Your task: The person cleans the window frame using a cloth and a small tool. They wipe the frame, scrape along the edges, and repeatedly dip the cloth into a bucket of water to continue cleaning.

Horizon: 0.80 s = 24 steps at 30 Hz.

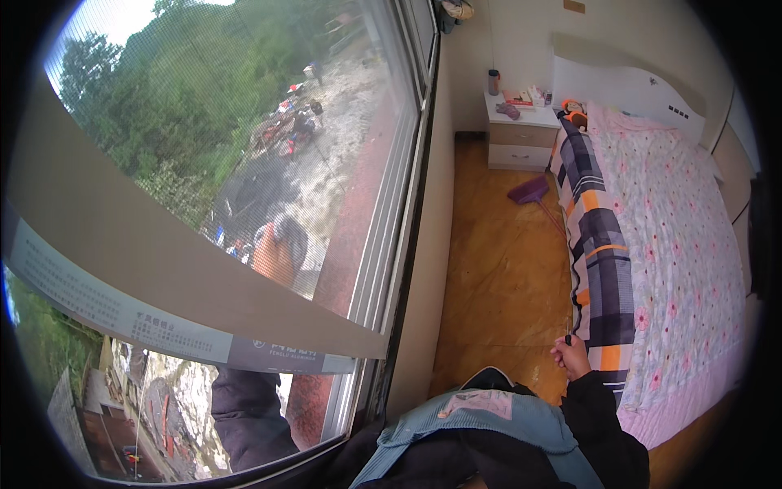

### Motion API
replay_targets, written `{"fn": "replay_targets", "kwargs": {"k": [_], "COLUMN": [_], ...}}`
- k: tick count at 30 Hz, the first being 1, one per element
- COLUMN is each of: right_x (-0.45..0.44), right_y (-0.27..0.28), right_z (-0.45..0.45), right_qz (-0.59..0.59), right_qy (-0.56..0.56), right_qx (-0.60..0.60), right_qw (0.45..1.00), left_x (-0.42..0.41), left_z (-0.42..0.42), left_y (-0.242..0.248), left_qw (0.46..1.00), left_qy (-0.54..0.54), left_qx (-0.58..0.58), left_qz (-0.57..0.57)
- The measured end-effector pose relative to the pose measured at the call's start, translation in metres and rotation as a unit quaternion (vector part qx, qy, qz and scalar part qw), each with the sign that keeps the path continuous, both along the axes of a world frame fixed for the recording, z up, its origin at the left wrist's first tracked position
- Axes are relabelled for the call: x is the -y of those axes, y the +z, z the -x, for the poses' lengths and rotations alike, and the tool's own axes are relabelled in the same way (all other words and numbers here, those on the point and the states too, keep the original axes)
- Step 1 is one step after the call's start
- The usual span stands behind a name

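Note:
My left arm, in a dark padded sleeve [250, 422], reaches past the beige window frame bar [244, 269] on the outer side. Beyond the fine mesh screen [201, 116], my left hand [273, 255] is bunched around a grey cloth [297, 243]. The mesh blurs its fingers, and whether the cloth touches the screen cannot be told. Low beside the bed, my right hand [571, 357] grips a small black-handled tool [569, 340] with a thin shaft, perhaps a screwdriver. A strip of printed protective film [177, 333] runs along the frame bar.
A bed with a pink floral quilt [678, 244] and checked sheet [602, 244] stands on my right. On the brown floor [501, 275] lies a purple broom [529, 191]. A white nightstand [519, 143] holds a bottle [493, 82] and books [517, 98]. Trees [177, 79] and ground show outside.

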State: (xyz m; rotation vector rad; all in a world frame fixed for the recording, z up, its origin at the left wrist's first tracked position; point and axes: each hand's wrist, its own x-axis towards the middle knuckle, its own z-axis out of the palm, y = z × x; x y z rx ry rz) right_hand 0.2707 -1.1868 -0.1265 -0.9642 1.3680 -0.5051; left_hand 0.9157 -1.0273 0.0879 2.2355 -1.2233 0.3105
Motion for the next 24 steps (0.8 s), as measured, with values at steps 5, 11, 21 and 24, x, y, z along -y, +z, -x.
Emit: {"fn": "replay_targets", "kwargs": {"k": [5,11,21,24], "right_x": [-0.003,-0.010,-0.015,-0.025], "right_y": [0.014,0.015,0.013,0.005], "right_z": [-0.011,-0.002,-0.002,0.009], "right_qz": [0.010,0.017,0.017,0.001], "right_qy": [0.025,0.033,0.044,0.025], "right_qx": [-0.003,-0.036,-0.015,-0.016], "right_qw": [1.000,0.999,0.999,1.000], "left_x": [0.048,0.059,0.057,0.003], "left_z": [0.099,0.105,-0.009,-0.075], "left_y": [-0.010,-0.011,-0.020,-0.015], "left_qw": [0.962,0.971,0.989,0.975], "left_qy": [-0.173,-0.170,0.135,0.222], "left_qx": [-0.155,-0.105,-0.011,0.001], "left_qz": [-0.146,-0.133,-0.050,0.011]}}
